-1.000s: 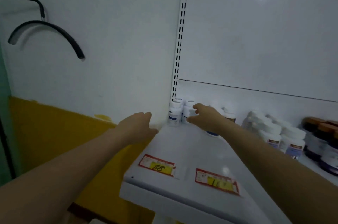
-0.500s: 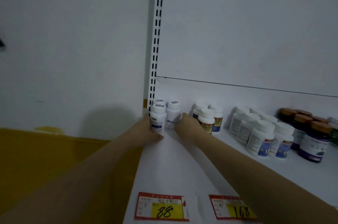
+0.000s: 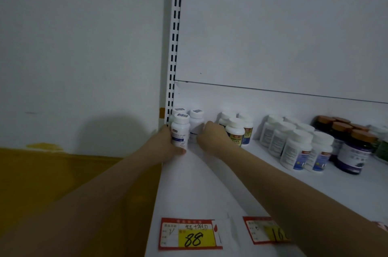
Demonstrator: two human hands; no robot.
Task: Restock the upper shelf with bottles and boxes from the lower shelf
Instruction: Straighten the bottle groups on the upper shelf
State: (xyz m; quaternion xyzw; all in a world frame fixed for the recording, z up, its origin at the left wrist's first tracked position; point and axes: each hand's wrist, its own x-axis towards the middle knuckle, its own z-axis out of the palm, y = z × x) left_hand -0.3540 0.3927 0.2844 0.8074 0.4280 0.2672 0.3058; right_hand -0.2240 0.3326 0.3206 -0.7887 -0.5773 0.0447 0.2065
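At the shelf's (image 3: 199, 189) left edge, tight against the slotted upright (image 3: 175, 46), the left hand (image 3: 165, 145) grips the front white bottle (image 3: 180, 132). Just beside it, the right hand (image 3: 212, 137) curls round a second white bottle (image 3: 196, 124). Bare shelf runs forward to the front lip. There a price tag (image 3: 190, 233) reads "88", and a second tag (image 3: 266, 229) shows "16" before the forearm covers it. Further right stand other white bottles (image 3: 298, 147) and brown-capped jars (image 3: 352, 151).

shelf (image 3: 210, 185): white, flat, dim | far-left back corner: front btl (image 3: 180, 133) + rear btl (image 3: 196, 122) + 1 more cap behind, all stood upright, bunched | after a gap: yellow-lbl white btls (image 3: 235, 133) | then blue-lbl white btls (image 3: 298, 148), rows | far right: brown-cap dark jars (image 3: 351, 154) | front edge: tag "88" (image 3: 190, 234), 2nd tag (image 3: 266, 229) lay flat
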